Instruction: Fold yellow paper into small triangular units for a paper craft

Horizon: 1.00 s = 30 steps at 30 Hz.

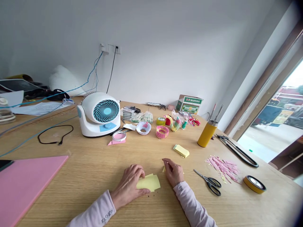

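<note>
My left hand (132,183) is closed on a few pale yellow paper slips (151,183), thumb at the near edge and fingers over the far side. The slips overlap unevenly, just above or on the wooden table. To the right, my right hand (174,172) has its fingers pinched together. Bits of yellow paper (163,169) show at its edges; the hand hides most of that piece. Beyond it lies a stack of yellow paper strips (181,150). Black-handled scissors (209,182) rest to the right of my right hand, blades partly toward it.
A pile of pink paper scraps (223,168), a yellow tape roll (255,184) and a yellow cylinder (207,134) stand right. Folded paper rings (162,132) sit ahead. A white fan (100,115) and a pink sheet (33,186) are left.
</note>
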Tool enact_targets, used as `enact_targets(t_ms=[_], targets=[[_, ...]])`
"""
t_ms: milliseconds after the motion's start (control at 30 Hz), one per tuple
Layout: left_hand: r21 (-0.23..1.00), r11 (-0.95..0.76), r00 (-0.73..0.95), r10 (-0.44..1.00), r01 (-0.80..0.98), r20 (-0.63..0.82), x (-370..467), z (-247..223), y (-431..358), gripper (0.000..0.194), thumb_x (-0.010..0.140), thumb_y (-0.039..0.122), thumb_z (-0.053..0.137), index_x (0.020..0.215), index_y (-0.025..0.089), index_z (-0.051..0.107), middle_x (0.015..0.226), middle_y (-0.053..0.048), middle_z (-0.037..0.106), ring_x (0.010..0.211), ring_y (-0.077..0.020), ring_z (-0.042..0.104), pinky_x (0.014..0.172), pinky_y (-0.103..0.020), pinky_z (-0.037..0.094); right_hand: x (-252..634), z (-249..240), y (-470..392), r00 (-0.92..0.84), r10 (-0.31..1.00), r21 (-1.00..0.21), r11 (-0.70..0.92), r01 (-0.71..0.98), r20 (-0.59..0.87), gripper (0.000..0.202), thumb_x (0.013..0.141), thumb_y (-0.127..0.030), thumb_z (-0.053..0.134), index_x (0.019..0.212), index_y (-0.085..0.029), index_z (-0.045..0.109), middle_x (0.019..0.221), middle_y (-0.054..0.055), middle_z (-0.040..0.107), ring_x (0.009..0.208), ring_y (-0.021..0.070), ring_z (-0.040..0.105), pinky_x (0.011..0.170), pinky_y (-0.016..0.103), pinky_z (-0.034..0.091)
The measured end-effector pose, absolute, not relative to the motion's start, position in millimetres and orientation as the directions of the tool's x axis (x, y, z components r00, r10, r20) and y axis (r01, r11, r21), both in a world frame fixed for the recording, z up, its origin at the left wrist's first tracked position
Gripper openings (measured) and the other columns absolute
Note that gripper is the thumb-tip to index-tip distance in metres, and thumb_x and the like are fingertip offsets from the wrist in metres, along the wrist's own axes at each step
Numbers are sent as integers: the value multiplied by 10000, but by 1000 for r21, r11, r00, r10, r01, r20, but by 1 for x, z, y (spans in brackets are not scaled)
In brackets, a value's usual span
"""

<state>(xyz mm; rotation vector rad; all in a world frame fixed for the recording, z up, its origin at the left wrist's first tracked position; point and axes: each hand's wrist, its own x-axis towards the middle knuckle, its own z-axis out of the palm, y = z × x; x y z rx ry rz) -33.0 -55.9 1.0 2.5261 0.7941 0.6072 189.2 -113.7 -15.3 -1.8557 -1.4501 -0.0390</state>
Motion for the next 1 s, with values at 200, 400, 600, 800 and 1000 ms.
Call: enact_targets(t_ms=[200, 400, 600, 800, 1000], targets=[[521, -754, 752, 595, 400, 284, -34, 3, -55, 337, 659, 415, 685, 851, 211, 497, 976, -26, 526, 941, -218, 478, 801, -337, 351, 192, -22, -111, 342, 760, -516, -9, 856, 553, 308, 869, -360, 414, 942, -225, 682, 498, -12, 593, 420, 136, 523, 452, 212, 348], [538, -728, 714, 634, 424, 296, -36, 6, -54, 230, 728, 343, 636, 845, 210, 489, 928, -19, 558, 892, -205, 498, 775, -324, 346, 192, -19, -110, 346, 767, -544, 4, 839, 540, 314, 869, -368, 421, 946, -209, 680, 493, -8, 573, 416, 130, 496, 454, 219, 339], [626, -654, 663, 695, 424, 277, -36, 9, -51, 180, 788, 364, 563, 855, 217, 484, 843, 3, 583, 798, -178, 523, 726, -283, 359, 179, 0, -116, 269, 899, -814, 144, 563, 345, 371, 855, -442, 464, 1078, -176, 596, 740, 37, 656, 452, 96, 461, 439, 205, 341], [685, -602, 608, 740, 410, 287, -33, 4, -50, 254, 716, 340, 642, 892, 224, 499, 868, -7, 601, 822, -192, 546, 718, -283, 386, 165, -9, -114, 117, 968, -908, 159, 389, 220, 316, 751, -445, 620, 885, -160, 643, 594, -19, 575, 378, 44, 317, 359, 181, 221], [915, -383, 619, 751, 125, 230, -28, 1, -45, 425, 751, 266, 619, 1130, 206, 436, 937, -50, 633, 900, -179, 591, 803, -305, 444, 167, 0, -114, 237, 956, -984, 155, 83, 170, 313, 690, -444, 687, 762, -146, 622, 628, 18, 618, 527, 113, 526, 474, 216, 409]])
